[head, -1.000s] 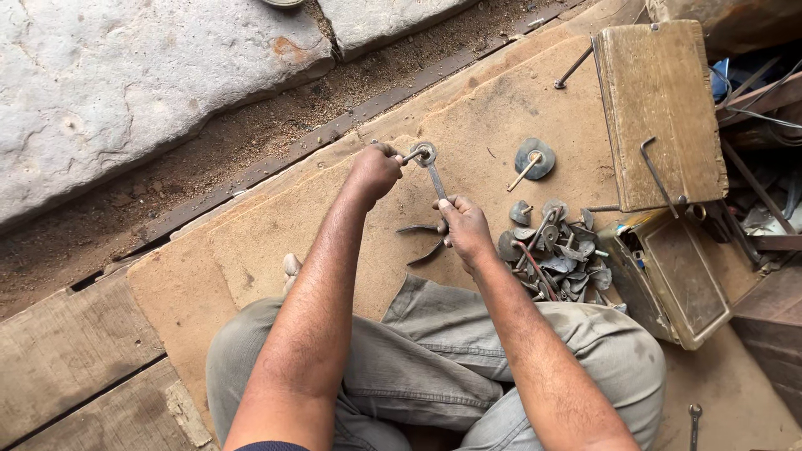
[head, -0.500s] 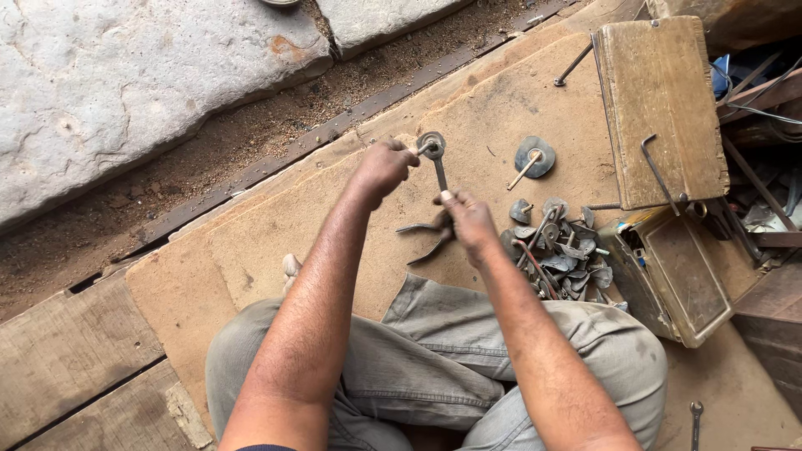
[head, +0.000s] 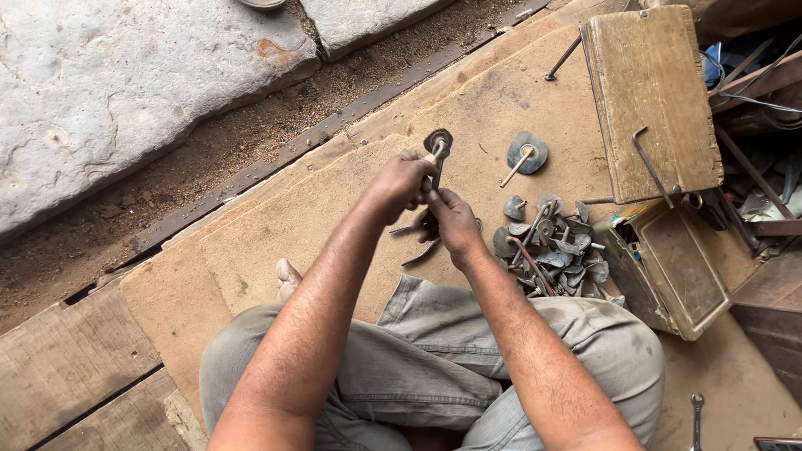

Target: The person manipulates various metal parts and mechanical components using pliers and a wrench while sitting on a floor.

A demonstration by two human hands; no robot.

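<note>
My left hand grips a metal rod with a round disc at its far end, held just above the brown board. Right beside it, my right hand closes on the lower part of the same rod; the two hands touch. A pair of pliers lies on the board under my hands, partly hidden. Further right lies a second disc with a stem, and a heap of several grey metal discs and rods sits by my right wrist.
I sit cross-legged on the board in grey trousers. A wooden box lid stands open over a metal toolbox at right. A spanner lies at bottom right. Stone slabs and a dirt strip run along the far left.
My hands have come together on the rod, and the disc end has shifted slightly away from me. The heap and pliers have stayed put.
</note>
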